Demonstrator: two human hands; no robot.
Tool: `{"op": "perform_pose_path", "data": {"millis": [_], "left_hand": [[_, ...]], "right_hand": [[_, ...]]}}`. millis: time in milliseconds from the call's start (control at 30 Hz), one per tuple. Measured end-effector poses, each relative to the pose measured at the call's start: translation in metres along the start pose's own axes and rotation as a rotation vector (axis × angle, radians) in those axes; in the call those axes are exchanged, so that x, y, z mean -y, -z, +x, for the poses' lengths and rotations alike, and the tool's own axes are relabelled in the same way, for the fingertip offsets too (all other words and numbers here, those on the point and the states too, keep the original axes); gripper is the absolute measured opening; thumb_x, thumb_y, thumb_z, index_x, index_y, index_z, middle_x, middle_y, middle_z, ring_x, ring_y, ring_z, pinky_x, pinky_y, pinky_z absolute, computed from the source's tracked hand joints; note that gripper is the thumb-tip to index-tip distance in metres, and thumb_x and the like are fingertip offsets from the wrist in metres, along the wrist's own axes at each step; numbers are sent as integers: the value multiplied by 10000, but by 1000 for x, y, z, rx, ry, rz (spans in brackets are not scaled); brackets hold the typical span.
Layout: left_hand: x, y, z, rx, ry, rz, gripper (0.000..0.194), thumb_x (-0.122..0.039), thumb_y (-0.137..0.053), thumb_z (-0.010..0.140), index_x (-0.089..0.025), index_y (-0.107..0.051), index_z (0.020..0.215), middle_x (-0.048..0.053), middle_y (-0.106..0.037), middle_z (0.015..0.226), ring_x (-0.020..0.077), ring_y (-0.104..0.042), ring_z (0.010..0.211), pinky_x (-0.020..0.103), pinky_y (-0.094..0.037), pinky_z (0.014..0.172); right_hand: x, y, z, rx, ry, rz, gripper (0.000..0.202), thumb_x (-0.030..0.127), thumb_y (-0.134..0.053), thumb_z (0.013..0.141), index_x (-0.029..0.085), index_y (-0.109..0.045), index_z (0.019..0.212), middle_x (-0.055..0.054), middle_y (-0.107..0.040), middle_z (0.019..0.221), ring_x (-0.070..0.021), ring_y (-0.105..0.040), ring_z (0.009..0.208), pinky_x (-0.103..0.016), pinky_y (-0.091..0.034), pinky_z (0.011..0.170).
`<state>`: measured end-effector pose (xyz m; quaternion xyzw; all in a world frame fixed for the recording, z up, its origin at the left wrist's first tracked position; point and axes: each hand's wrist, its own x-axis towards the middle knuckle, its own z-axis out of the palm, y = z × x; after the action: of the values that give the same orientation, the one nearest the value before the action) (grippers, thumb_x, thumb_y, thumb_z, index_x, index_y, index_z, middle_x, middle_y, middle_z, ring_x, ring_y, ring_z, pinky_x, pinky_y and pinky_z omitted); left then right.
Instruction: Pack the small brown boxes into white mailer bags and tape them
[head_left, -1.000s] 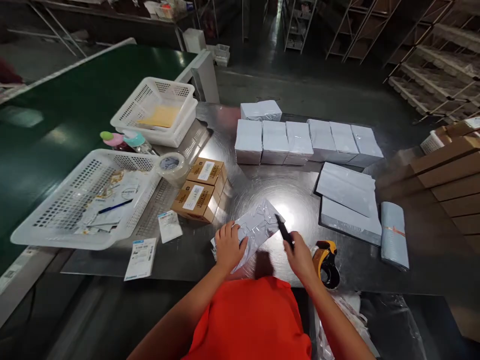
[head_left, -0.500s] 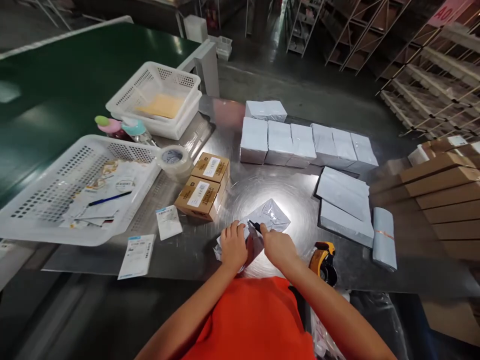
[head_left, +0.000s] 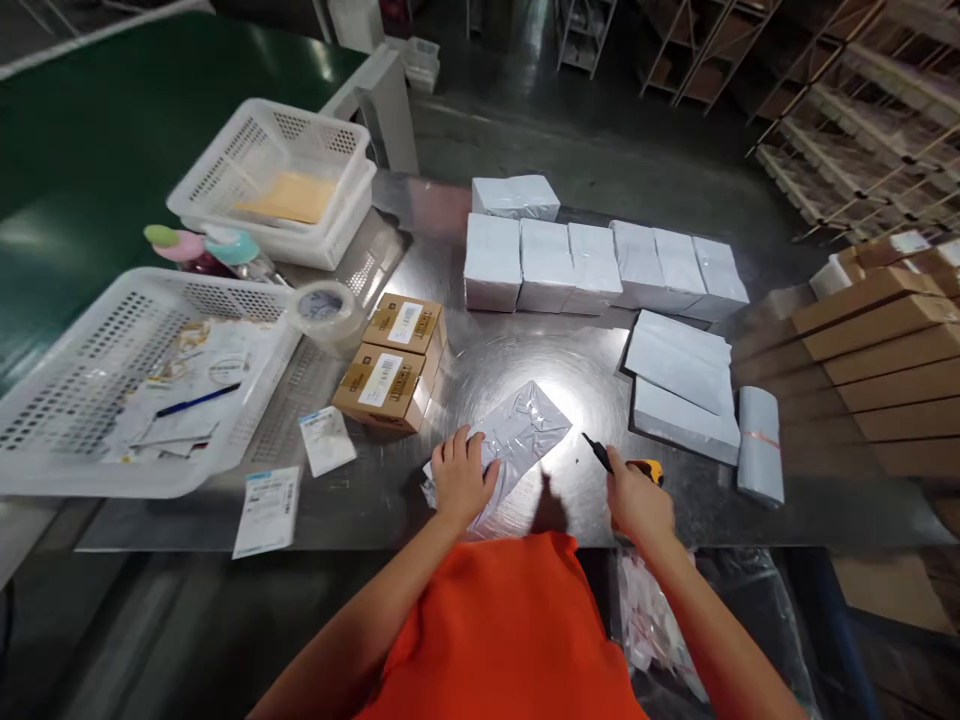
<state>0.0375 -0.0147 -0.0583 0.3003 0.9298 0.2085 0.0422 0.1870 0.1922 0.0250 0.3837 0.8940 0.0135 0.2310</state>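
Note:
My left hand [head_left: 461, 480] lies on the near left part of a grey plastic-wrapped parcel [head_left: 529, 430], fingers laid flat over it and thumb out to the side. The parcel rests at a slant on the metal table, its film creased and shiny. To the right of it, my right hand [head_left: 639, 505] is closed around a slim black pointed tool [head_left: 598, 453]; whether it is a cutter or a pen I cannot make out. Its tip points up and left, apart from the parcel. Partly hidden behind that hand is a yellow and black tape dispenser [head_left: 651, 470].
Two brown boxes [head_left: 384, 385], a tape roll [head_left: 326, 310] and paper slips [head_left: 268, 510] lie left, beside white baskets [head_left: 150, 480]. Wrapped grey parcels [head_left: 491, 255] line the back. Flat grey mailer bags [head_left: 682, 425] and a banded roll [head_left: 760, 450] are right.
My right hand has moved right, off the parcel, taking the black tool with it toward the tape dispenser. My left hand stays on the parcel. The view has shifted slightly.

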Motion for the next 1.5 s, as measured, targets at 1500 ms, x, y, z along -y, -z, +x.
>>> {"op": "perform_pose_path", "data": {"millis": [1500], "left_hand": [[10,-23,12,-138,-95,-239,236,-289,-420,922,-216,-481,707,104,-540,1004,267,-514,986,444,-423,891]], "right_hand": [[51,-65,65,-449,161,647,408,229,-325,992,115,-462,1358,-177,-468,1422,-230,-413,1339,-403,-365,1088]]}}
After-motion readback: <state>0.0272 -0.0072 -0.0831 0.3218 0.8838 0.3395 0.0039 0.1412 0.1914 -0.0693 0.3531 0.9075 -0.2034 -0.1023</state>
